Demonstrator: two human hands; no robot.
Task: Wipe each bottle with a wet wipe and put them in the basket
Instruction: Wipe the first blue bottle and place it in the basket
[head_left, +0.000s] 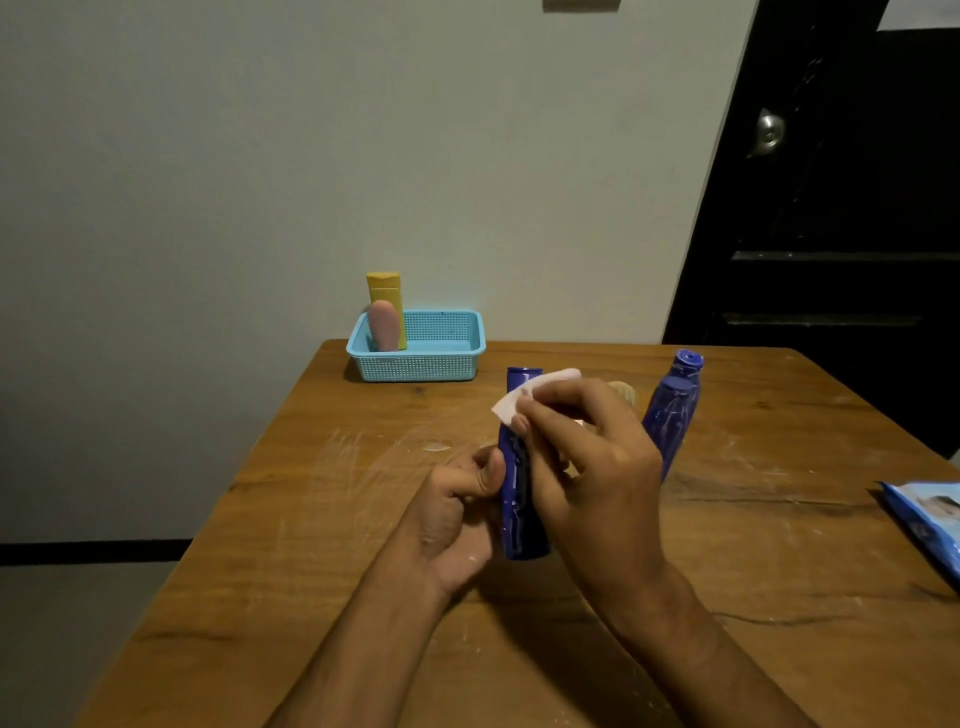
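Note:
My left hand (457, 514) grips the lower part of a dark blue bottle (519, 499), held upright above the wooden table (322, 519). My right hand (587, 467) pinches a white wet wipe (524, 397) against the bottle's upper side. Two more blue bottles (675, 410) stand close together just right of my hands. A beige bottle (623, 392) shows only its top behind my right hand. The light blue basket (441, 358) sits at the table's far edge, holding a yellow bottle (384, 293) and a pink bottle (385, 325) in its left end.
A blue wet wipe pack (930, 525) lies at the table's right edge. A grey wall rises right behind the basket. A dark door (831, 182) with a metal knob stands at the right.

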